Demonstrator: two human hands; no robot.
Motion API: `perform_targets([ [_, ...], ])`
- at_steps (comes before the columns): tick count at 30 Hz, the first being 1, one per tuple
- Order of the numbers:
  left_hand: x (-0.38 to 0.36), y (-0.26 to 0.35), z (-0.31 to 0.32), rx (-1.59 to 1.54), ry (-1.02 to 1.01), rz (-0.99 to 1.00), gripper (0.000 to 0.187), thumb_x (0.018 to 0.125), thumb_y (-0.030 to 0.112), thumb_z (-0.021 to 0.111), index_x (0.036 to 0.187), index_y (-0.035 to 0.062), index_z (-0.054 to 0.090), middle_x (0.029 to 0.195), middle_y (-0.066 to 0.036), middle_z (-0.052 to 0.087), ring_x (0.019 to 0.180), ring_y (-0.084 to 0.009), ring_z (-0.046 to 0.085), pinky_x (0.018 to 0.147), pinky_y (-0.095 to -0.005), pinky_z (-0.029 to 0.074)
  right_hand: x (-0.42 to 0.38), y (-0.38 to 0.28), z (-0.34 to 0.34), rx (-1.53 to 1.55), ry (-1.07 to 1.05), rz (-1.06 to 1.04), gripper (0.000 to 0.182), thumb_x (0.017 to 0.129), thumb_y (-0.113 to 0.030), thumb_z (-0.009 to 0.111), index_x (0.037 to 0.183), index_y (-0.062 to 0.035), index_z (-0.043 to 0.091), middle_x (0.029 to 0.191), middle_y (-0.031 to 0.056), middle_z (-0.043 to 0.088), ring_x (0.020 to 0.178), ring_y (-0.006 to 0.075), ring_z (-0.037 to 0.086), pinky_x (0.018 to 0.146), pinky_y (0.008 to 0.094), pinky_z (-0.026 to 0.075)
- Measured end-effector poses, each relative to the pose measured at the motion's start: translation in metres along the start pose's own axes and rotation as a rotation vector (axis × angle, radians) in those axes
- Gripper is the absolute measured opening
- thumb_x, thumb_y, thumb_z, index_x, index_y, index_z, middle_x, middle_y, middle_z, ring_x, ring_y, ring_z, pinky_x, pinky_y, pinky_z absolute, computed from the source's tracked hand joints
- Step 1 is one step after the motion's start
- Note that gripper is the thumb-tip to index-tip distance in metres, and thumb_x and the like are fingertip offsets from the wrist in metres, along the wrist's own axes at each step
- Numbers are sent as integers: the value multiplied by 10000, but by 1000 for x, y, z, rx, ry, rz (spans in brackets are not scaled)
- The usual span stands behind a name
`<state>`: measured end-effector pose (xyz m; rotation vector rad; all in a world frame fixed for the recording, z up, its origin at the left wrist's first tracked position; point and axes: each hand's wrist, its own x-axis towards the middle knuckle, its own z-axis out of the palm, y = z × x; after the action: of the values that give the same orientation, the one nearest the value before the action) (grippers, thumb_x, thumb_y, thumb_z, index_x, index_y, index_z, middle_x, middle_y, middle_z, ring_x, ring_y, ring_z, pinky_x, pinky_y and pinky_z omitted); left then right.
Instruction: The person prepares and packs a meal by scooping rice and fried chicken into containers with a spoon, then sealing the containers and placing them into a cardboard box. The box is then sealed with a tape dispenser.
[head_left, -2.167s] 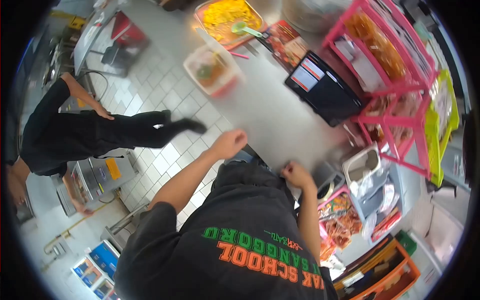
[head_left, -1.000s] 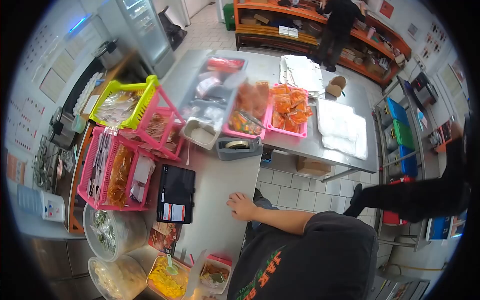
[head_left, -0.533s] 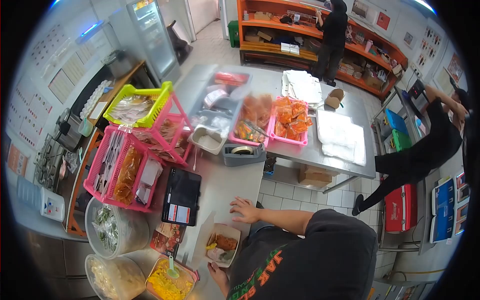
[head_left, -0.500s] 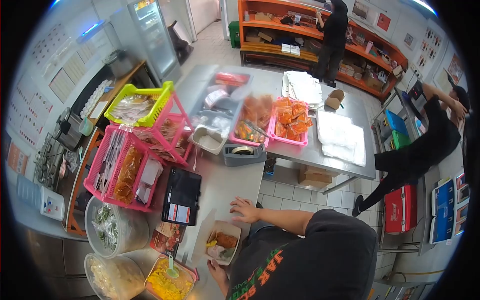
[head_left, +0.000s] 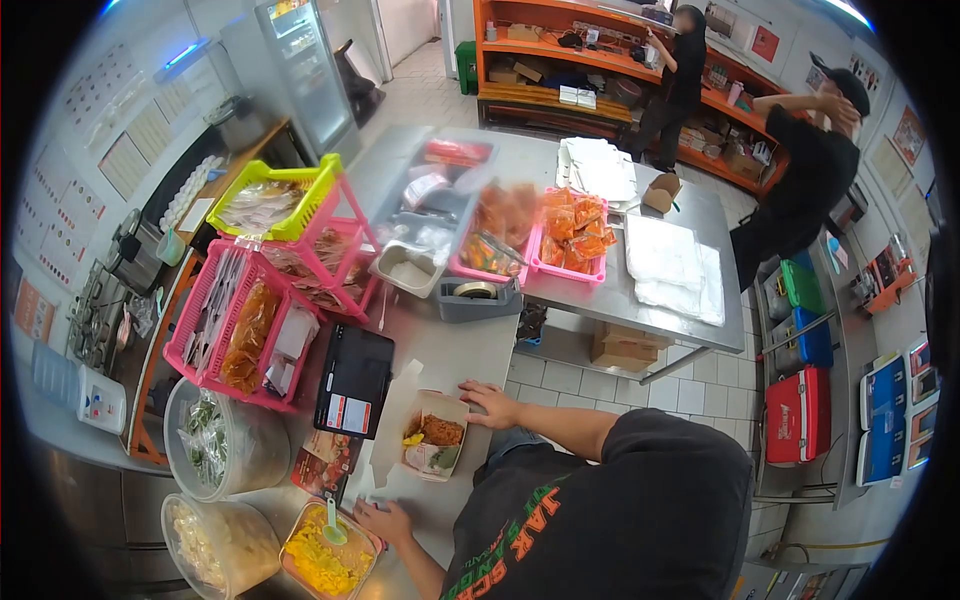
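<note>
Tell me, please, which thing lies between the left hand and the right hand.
In the head view, the open food box lies between the left hand and the right hand.

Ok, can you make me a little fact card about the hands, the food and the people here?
Right hand: by the food box's edge, seemingly touching it
Left hand: on the table, between box and food tray
Food box: open, holding brown, yellow and green food
Food tray: yellow food, with a green spoon in it
Black device: screen partly lit
Other people: one person by the orange shelves, another with a raised arm
</note>
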<state>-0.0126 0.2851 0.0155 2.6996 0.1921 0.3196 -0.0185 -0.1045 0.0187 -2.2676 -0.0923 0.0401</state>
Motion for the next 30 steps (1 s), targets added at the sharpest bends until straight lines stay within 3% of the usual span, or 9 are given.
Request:
perform_targets([
  [4, -9, 1, -2, 93, -11, 79, 444, 800, 121, 647, 1203, -44, 555, 1278, -253, 471, 1203, -434, 426, 1038, -492, 333, 0, 1, 1, -3, -25, 4, 553, 944, -505, 504, 1284, -69, 512, 1538, 160, 313, 1466, 334, 204, 1154, 527, 186],
  [9, -9, 2, -4, -11, -138, 11, 302, 819, 36, 618, 1114, -16, 579, 1087, -211, 537, 1023, -391, 521, 891, -476, 419, 2, 2, 0, 35, -23, 34, 552, 943, -515, 499, 1269, -70, 522, 1539, 159, 313, 1462, 336, 210, 1155, 526, 183],
  [14, -9, 6, -13, 9, -178, -23, 290, 842, 14, 593, 1130, -15, 578, 1063, -222, 553, 972, -385, 552, 849, -465, 436, 2, 0, -3, 52, -28, 34, 524, 952, -501, 489, 1242, -67, 532, 1533, 161, 325, 1459, 333, 219, 1153, 524, 185],
  [18, -19, 3, -12, 20, -241, -46, 271, 879, 9, 559, 1149, -8, 577, 1081, -228, 550, 966, -387, 558, 854, -464, 447, 7, -11, -1, 127, 28, 104, 490, 968, -473, 480, 1223, -59, 540, 1449, 178, 408, 1393, 336, 323, 1141, 483, 232],
  [22, -30, 8, -13, -90, -165, -61, 274, 899, 1, 535, 1170, 0, 576, 1068, -214, 551, 958, -368, 562, 831, -434, 466, 17, -20, 14, 234, 33, 194, 452, 969, -429, 513, 1220, -55, 541, 1366, 195, 453, 1321, 344, 402, 1105, 427, 313],
  [25, -32, 26, -46, -241, -185, 32, 253, 904, -10, 527, 1149, -4, 591, 1053, -187, 553, 959, -338, 567, 810, -401, 475, 13, -29, 16, 135, 43, 30, 454, 954, -424, 549, 1220, -57, 542, 1316, 197, 467, 1270, 353, 428, 1062, 431, 355],
  [26, -28, 46, -68, -296, -244, 78, 232, 897, -19, 537, 1119, -11, 603, 1035, -172, 553, 931, -313, 575, 796, -381, 479, 7, -36, 17, 106, 224, -60, 509, 897, -456, 619, 1216, -64, 559, 1199, 204, 500, 1182, 378, 461, 1026, 455, 368],
  [28, -20, 85, -112, -444, -323, 134, 153, 865, -40, 590, 1013, -26, 622, 981, -133, 559, 838, -255, 595, 760, -339, 488, 1, -60, 1, 77, 205, -48, 524, 878, -431, 649, 1245, -70, 551, 1200, 200, 501, 1189, 379, 453, 1028, 454, 367],
  [30, -11, 115, -136, -526, -261, 208, 122, 874, -29, 603, 996, -24, 605, 945, -113, 561, 811, -215, 593, 751, -314, 492, -2, -88, -17, 48, 174, -42, 547, 859, -407, 679, 1273, -77, 542, 1200, 196, 503, 1197, 379, 446, 1030, 453, 366],
])
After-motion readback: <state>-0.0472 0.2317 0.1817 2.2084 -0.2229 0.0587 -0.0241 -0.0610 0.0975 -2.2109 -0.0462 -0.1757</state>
